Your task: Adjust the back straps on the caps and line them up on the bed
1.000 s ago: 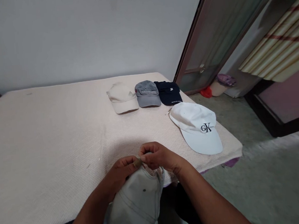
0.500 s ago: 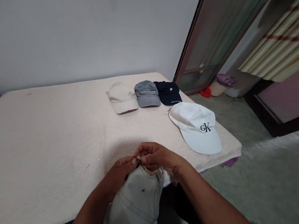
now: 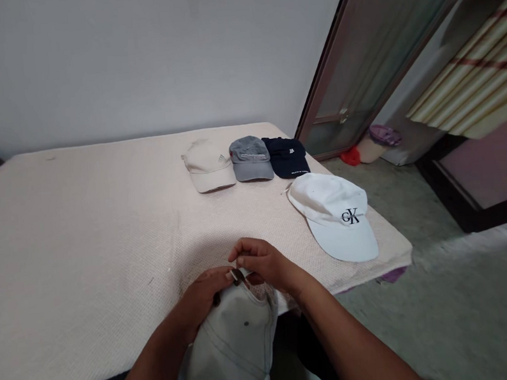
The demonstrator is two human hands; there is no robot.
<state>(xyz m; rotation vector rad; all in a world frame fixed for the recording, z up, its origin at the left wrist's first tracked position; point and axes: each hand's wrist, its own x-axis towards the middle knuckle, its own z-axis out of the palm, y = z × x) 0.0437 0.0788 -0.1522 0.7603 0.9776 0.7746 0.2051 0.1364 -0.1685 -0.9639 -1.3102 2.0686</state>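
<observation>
A light grey baseball cap (image 3: 234, 345) is held at the near edge of the table, its button towards me and its back strap opening facing away. My left hand (image 3: 204, 295) is closed on the cap's rim beside a dark metal buckle (image 3: 238, 276) on the strap. Right at the buckle, my right hand (image 3: 264, 263) has thumb and fingers closed on the strap end, which its fingers partly hide. The cap's brim is out of sight.
On the cloth-covered table (image 3: 84, 240) lie a beige cap (image 3: 209, 164), a grey cap (image 3: 250, 157), a navy cap (image 3: 286, 157) and a white cap (image 3: 332, 207) near the right edge. A wall stands behind, a glass-panelled door (image 3: 358, 68) to the right.
My right hand's fingers have lifted slightly off the left thumb, and more of the buckle shows. The other caps stay in place.
</observation>
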